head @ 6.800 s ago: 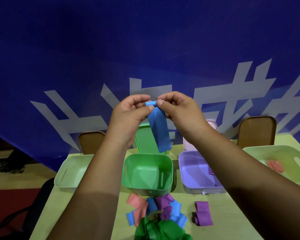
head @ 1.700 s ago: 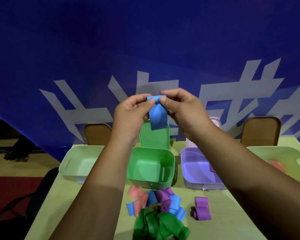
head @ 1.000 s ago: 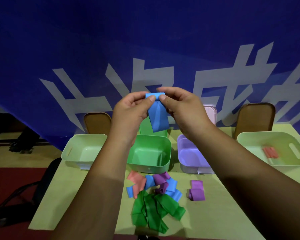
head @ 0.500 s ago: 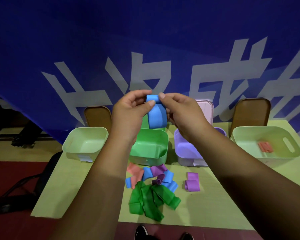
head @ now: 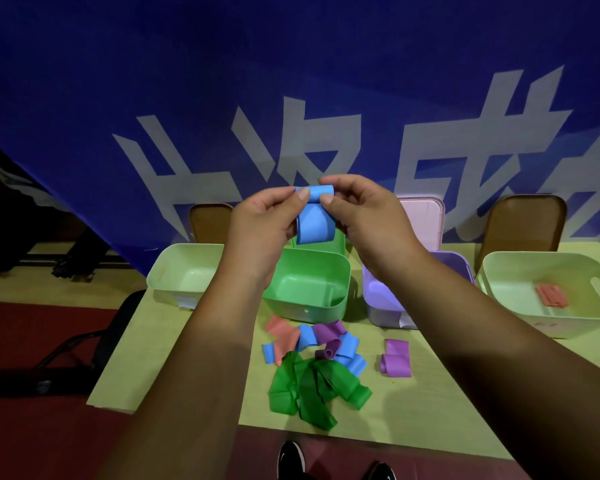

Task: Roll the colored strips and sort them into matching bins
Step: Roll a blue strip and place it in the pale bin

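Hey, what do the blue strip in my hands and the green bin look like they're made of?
The blue strip looks like thin foam or a rubbery sheet, matte: it curls smoothly without creasing and shows no shine. The green bin looks like moulded plastic, smooth with a slight sheen: rounded corners, thin even walls, soft highlights.

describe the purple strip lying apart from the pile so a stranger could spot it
On the yellow-green table, find the lilac plastic bin. Just in front of it a folded purple strip lies alone, right of the mixed pile of coloured strips; the other purple ones sit in it.
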